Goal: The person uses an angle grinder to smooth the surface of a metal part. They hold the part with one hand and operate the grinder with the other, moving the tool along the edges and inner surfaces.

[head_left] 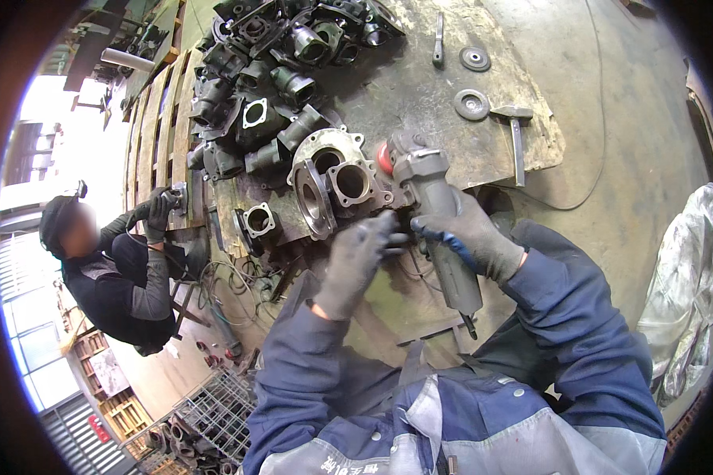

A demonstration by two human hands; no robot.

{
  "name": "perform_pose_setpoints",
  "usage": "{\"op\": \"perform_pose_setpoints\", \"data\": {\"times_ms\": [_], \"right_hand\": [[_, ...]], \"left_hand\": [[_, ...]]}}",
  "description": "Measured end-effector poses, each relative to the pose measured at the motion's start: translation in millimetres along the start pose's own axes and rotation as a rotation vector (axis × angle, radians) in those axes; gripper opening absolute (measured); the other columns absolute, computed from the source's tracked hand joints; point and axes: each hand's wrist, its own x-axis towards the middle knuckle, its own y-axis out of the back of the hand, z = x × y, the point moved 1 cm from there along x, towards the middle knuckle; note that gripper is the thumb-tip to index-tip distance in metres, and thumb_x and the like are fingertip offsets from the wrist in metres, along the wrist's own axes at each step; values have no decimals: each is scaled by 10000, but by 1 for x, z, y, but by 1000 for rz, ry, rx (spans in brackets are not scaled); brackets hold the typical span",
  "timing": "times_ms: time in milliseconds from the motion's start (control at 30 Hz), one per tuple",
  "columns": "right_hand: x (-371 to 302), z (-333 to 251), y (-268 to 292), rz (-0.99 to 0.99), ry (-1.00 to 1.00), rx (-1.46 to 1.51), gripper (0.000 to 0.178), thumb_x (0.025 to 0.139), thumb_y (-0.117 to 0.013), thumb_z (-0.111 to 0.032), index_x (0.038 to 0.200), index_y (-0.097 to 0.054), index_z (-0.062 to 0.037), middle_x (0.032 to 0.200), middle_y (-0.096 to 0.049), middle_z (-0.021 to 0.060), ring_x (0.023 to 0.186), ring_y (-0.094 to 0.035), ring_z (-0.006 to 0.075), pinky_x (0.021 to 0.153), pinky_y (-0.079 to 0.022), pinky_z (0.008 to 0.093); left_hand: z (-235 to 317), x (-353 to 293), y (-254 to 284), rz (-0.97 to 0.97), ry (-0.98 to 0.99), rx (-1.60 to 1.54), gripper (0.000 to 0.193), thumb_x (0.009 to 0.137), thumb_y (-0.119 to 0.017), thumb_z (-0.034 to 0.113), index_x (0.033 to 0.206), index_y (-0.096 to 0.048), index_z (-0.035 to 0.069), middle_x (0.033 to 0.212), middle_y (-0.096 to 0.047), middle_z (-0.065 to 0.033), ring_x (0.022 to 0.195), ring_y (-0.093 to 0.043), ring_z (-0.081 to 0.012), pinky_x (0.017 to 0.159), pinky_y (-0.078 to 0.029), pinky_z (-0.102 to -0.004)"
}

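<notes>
My right hand (477, 236) in a grey work glove with blue on it is wrapped round the body of an angle grinder (424, 168). The grinder's red disc (385, 157) sits beside a machined metal casting (334, 176) with a flange and round bores, on the near edge of the board. My left hand (360, 257), also gloved, hovers just below the casting and left of the grinder. Its fingers point toward the grinder, apart and slightly blurred, with nothing seen in them. A smaller square-flanged casting (258, 221) stands to the left at the edge.
Dark castings (293, 83) are heaped at the back left. On the worn board lie a hammer (516, 138), two discs (472, 104) and a wrench-like tool (438, 39). A co-worker (123, 261) crouches at the left beside a pallet (154, 127). Cables trail on the floor.
</notes>
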Motion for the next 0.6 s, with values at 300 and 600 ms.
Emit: {"op": "perform_pose_setpoints", "data": {"times_ms": [300, 600], "right_hand": [[13, 44, -20, -18, -17, -17, 504, 858, -737, -153, 1298, -551, 6, 1106, -654, 108, 978, -663, 191, 856, -578, 363], [29, 43, -34, -21, -36, 79, 611, 828, -764, -175, 1351, -525, 32, 1165, -673, 127, 1035, -666, 197, 922, -563, 364]], "left_hand": [[-28, 10, -41, -44, 95, -184, 674, 1079, -486, 600, 1245, -681, -23, 992, -668, -52, 848, -569, -114, 748, -460, -268], [-28, 20, -21, 41, -16, -100, 522, 1079, -585, 478, 1158, -700, -26, 992, -692, -75, 887, -622, -131, 803, -514, -308]]}}
